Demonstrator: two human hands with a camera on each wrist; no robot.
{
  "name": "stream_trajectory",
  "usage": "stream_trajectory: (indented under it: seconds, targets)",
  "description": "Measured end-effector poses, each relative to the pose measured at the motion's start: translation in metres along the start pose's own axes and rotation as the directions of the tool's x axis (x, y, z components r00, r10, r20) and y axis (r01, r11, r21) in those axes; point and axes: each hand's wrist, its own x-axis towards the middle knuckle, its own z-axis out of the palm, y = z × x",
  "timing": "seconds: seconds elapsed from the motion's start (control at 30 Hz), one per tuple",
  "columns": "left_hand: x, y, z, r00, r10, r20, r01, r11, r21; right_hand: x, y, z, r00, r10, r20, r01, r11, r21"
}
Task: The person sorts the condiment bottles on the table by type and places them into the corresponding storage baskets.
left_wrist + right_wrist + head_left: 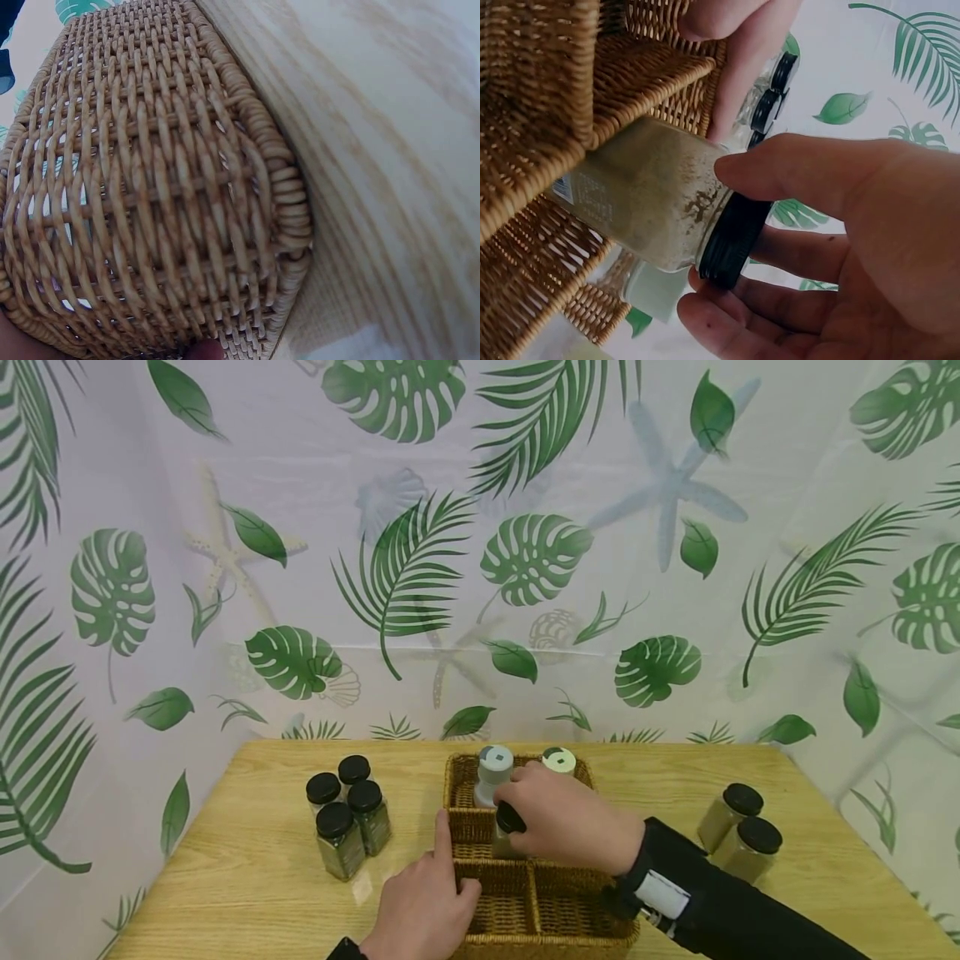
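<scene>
One likely breakable spice jar (pixel 645 199) is gripped by the right hand (pixel 566 814) at its black lid (pixel 731 240), seemingly the surest hold, in the wicker basket's (pixel 540 950) middle row; the left rim (pixel 447 792) is touched by the left hand (pixel 422 897), forefinger (pixel 444 839) straight.

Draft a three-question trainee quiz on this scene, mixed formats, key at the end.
1. Count: how many black-lidded jars stand on the table to the left of the basket?
2. True or false: the right grip holds a jar at its lidded end.
3. Choose: which basket compartment holds the left pale-topped container? A) front left B) front right C) rear

Key: 1. Four. 2. True. 3. C.
</scene>
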Motion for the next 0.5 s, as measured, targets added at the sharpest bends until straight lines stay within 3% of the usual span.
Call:
stream_trajectory:
  seconds: [0.27,0.5]
  targets:
    - [0.004,0.005,0.004,1.000,-0.006,0.010,0.006,1.000,-0.025,0.004,0.000,0.007,1.000,0.007,0.007,-0.006,0.999,-0.043]
    - [0.001,0.006,0.004,0.999,-0.039,0.003,0.039,0.999,0.005,0.013,-0.001,0.020,0.999,-0.030,0.018,0.031,0.998,-0.052]
